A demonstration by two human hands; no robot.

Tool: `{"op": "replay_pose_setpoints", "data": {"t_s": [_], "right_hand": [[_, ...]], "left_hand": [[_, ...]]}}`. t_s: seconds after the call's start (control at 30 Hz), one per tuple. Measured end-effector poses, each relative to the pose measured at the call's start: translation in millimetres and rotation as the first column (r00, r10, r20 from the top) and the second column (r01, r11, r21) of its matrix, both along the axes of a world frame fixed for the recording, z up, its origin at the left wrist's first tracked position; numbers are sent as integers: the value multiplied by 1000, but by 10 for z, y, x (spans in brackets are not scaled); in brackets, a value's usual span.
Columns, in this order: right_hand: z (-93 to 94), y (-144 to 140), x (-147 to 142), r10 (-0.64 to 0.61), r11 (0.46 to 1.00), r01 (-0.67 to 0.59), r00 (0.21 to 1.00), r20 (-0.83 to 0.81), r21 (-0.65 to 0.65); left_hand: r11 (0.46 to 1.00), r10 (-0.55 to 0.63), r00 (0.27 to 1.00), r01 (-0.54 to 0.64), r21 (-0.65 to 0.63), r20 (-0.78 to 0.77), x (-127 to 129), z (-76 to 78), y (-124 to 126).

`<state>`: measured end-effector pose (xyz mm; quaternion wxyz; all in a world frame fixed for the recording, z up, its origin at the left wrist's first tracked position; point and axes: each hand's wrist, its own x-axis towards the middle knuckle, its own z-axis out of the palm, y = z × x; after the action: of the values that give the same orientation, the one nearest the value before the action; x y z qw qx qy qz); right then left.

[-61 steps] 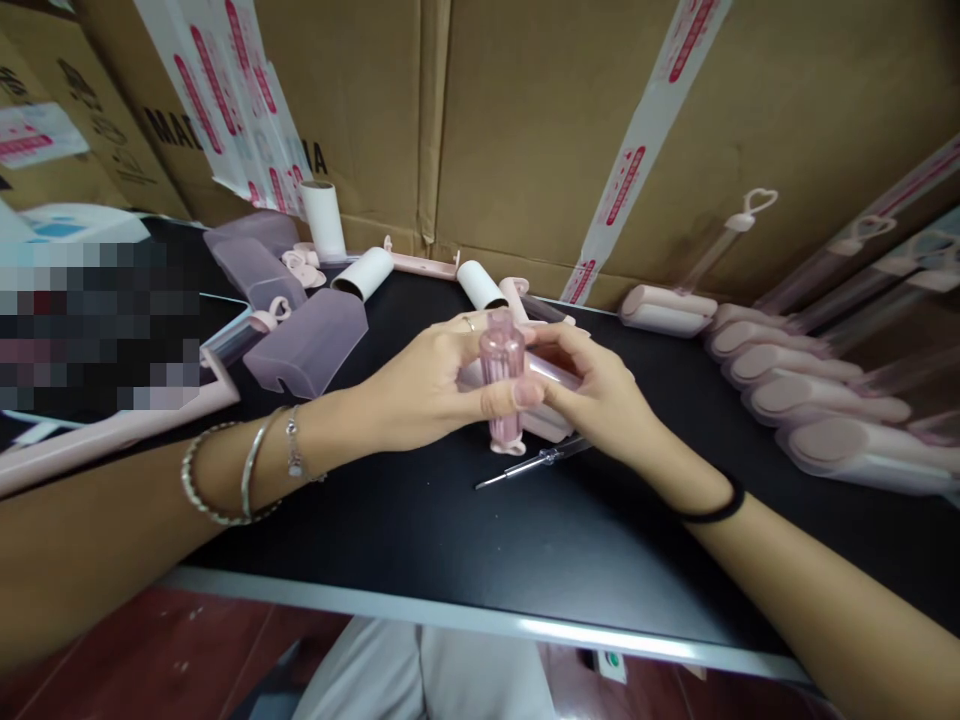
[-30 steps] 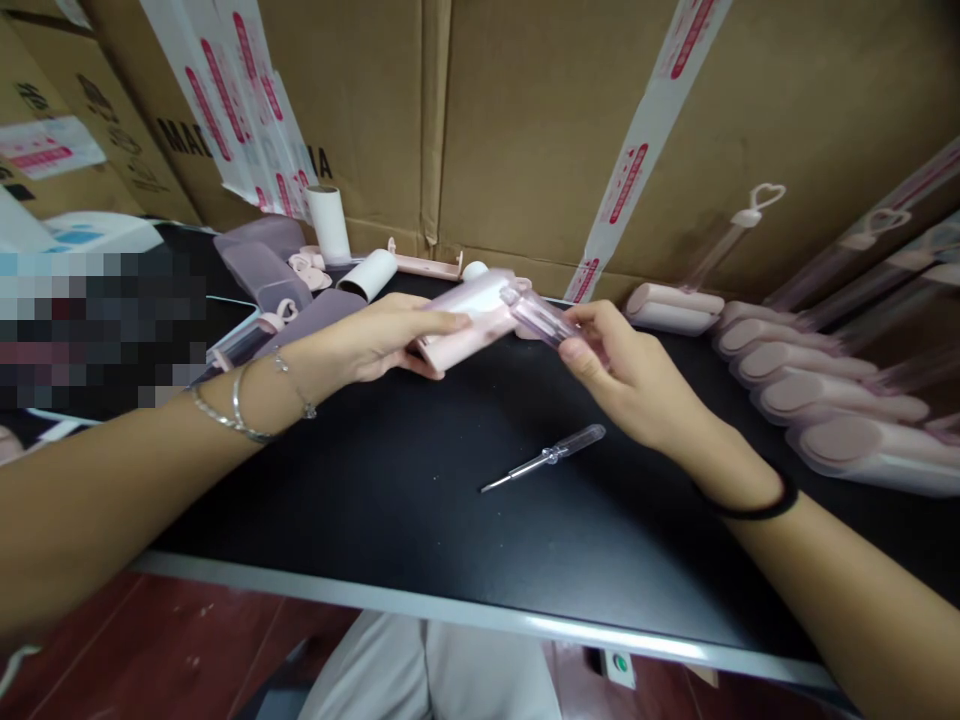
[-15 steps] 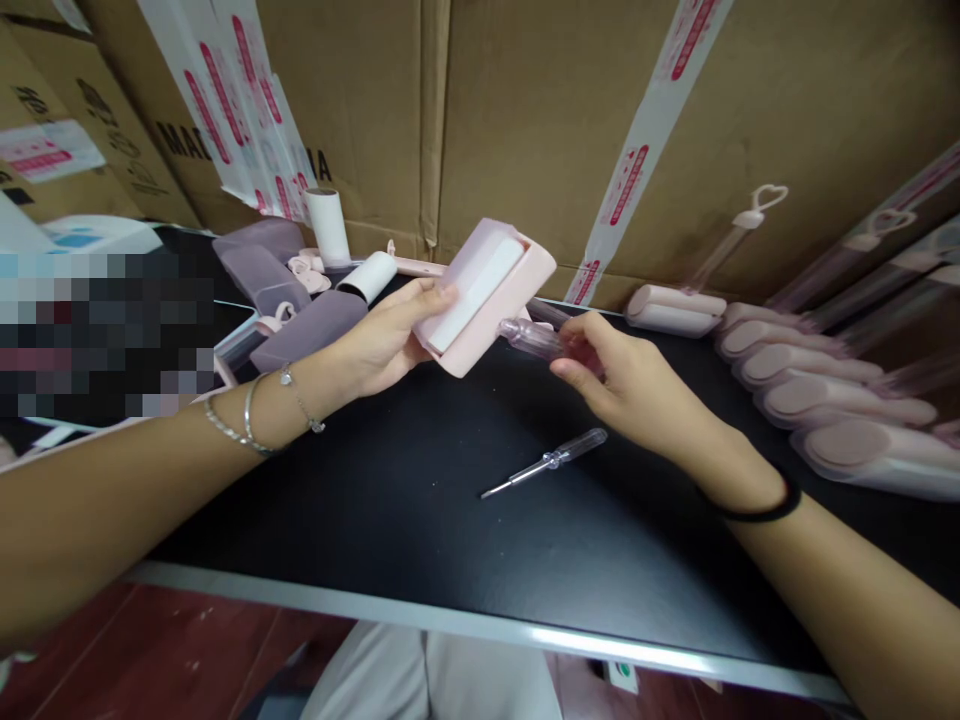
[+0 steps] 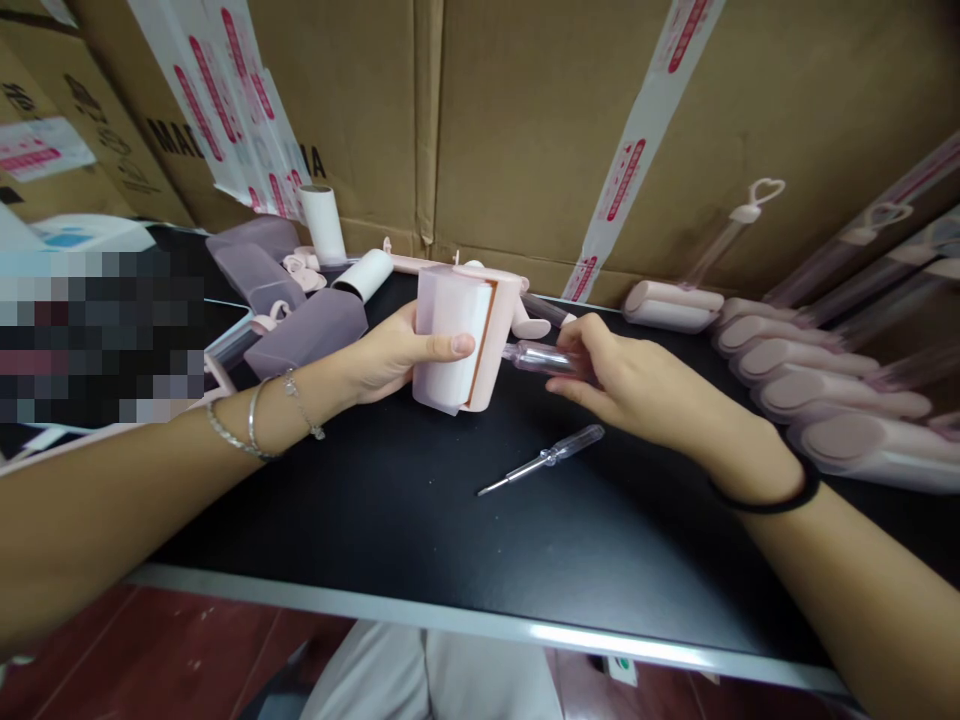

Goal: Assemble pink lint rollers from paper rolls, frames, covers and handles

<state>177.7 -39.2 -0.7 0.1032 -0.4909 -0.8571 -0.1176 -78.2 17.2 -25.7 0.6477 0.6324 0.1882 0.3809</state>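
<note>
A pink lint roller (image 4: 501, 345) with a white roll and a translucent cover is held above the black table. My left hand (image 4: 401, 350) is closed round its cover side, the thumb pressing on the white roll. My right hand (image 4: 611, 370) is closed on the clear handle (image 4: 544, 358), which points right from the pink head; the handle's far end is hidden in my palm. Below the roller, a screwdriver (image 4: 541, 460) with a clear grip lies on the table, touched by neither hand.
Finished-looking lint rollers (image 4: 814, 365) stand in a row at right. Purple translucent covers (image 4: 304, 330), white paper rolls (image 4: 324, 225) and small pink parts lie at back left. Cardboard boxes (image 4: 517, 130) rise behind the table's far edge. A pale metal edge (image 4: 450, 625) borders the front.
The lint roller has turned from slanted to nearly upright and dropped slightly. Its handle now points almost straight right. My left thumb lies lower across the white roll; both hands keep their hold.
</note>
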Motion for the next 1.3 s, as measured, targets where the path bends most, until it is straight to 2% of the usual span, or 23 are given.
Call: {"op": "replay_pose_setpoints", "data": {"t_s": [0.1,0.17,0.27,0.43,0.6,0.87,1.0,1.2,1.3], "right_hand": [[41,-21,-13,-5,997,-2,997,79,83],[57,-29,-19,18,992,-31,994,105,120],[64,-33,-15,61,989,-74,993,104,129],[60,-41,-7,105,989,-114,990,99,90],[53,-72,-40,40,990,-63,984,176,126],[-7,-78,-80,30,986,-68,970,243,153],[-13,-118,-137,11,991,-44,969,248,126],[6,-237,-250,-71,990,29,950,304,139],[-5,-228,-263,-71,988,24,949,306,152]], "left_hand": [[998,-55,998,54,29,17,-5,18,-12],[1000,-17,1000,17,12,22,-7,24,-14],[1000,9,1000,-9,-3,20,-5,30,-18],[996,-59,998,58,64,13,5,47,-44],[999,5,1000,-5,44,8,12,57,-79],[995,-95,995,94,21,41,57,12,-101],[998,-69,997,69,-6,40,80,6,-126],[998,-57,996,55,32,70,128,23,-185],[999,-21,998,18,43,67,142,20,-209]]}}
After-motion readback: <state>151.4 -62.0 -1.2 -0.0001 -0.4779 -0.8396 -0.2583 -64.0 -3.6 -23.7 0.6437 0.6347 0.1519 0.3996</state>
